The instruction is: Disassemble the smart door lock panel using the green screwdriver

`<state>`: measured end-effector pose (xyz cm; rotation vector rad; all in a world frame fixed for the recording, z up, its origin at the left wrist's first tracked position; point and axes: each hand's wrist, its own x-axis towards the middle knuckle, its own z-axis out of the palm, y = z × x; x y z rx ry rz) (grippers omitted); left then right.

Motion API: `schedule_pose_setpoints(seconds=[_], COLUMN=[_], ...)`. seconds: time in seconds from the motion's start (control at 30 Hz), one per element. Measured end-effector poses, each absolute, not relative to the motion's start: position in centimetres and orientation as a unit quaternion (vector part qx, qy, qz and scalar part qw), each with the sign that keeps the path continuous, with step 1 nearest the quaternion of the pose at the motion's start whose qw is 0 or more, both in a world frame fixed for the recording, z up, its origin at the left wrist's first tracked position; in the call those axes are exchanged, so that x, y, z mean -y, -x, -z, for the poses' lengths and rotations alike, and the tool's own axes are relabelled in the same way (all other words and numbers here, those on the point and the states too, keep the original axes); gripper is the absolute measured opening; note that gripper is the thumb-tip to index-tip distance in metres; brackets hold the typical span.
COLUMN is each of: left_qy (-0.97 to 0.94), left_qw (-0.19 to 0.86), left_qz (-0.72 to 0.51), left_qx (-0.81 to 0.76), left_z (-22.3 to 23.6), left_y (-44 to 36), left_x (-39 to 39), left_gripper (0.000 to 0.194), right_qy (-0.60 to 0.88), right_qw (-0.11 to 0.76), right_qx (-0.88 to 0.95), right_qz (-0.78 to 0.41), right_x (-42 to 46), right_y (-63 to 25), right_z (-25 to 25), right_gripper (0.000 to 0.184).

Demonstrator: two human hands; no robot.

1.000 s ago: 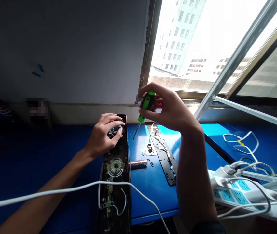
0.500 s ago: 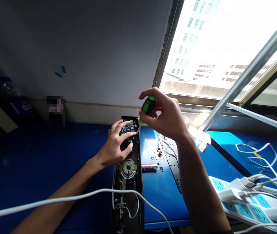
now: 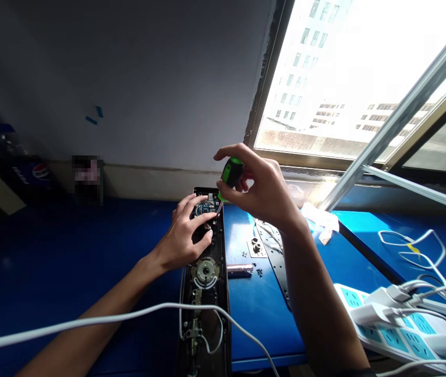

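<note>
My right hand (image 3: 260, 183) grips a green and black screwdriver (image 3: 232, 172), tilted, with its shaft pointing down and left. The tip meets the upper end of a long black casing (image 3: 223, 293), close to my left index finger; the exact contact point is too small to make out. My left hand (image 3: 187, 230) rests over that end with fingers spread, beside and partly covering a blue circuit board (image 3: 206, 208). Lower in the casing sit a round metal mechanism (image 3: 206, 271) and a thin white wire.
Right of the casing lie a small metal plate (image 3: 256, 247), dark screws (image 3: 259, 272), a shiny cylinder (image 3: 240, 270) and a perforated black plate (image 3: 281, 277). A white cable (image 3: 128, 315) crosses in front. A power strip (image 3: 399, 327) stands at right, a bottle (image 3: 30, 167) at left.
My right hand and the screwdriver have moved slightly left and down, the shaft standing a little steeper. My left hand stays spread on the casing. The whole view has shifted slightly.
</note>
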<state>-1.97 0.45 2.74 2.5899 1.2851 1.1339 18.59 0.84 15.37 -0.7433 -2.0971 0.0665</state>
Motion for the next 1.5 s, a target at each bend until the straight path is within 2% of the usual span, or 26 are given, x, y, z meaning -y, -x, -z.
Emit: schedule_pose_setpoints(seconds=[0.37, 0.63, 0.83, 1.03, 1.13, 1.37, 1.5], left_qy=[-0.833, -0.831, -0.818, -0.810, -0.809, -0.808, -0.808], left_qw=[0.015, 0.013, 0.089, 0.127, 0.131, 0.135, 0.131], left_qz=[-0.369, -0.364, -0.371, -0.389, -0.388, -0.391, -0.397], left_qx=[-0.412, -0.420, -0.431, -0.421, -0.421, -0.419, -0.415], left_z=[-2.75, -2.72, -2.79, -2.67, -2.75, -2.86, -2.74], left_y=[1.92, 1.88, 1.94, 2.01, 2.01, 2.02, 2.08], left_x=[-0.28, -0.14, 0.12, 0.04, 0.05, 0.25, 0.29], left_gripper=[0.038, 0.039, 0.040, 0.039, 0.039, 0.041, 0.040], right_qy=[0.286, 0.308, 0.334, 0.322, 0.303, 0.331, 0.303], right_qw=[0.439, 0.438, 0.453, 0.443, 0.420, 0.469, 0.407], right_qx=[0.851, 0.844, 0.822, 0.836, 0.855, 0.817, 0.861], right_qz=[-0.021, 0.022, 0.090, 0.035, -0.012, 0.050, -0.044], right_x=[-0.79, -0.77, -0.86, -0.54, -0.32, -0.44, -0.05], right_y=[-18.53, -18.53, -18.08, -18.12, -18.19, -17.97, -18.13], right_z=[-15.27, -15.21, -14.92, -15.06, -15.18, -14.92, -15.17], right_gripper=[0.046, 0.036, 0.034, 0.027, 0.031, 0.024, 0.028])
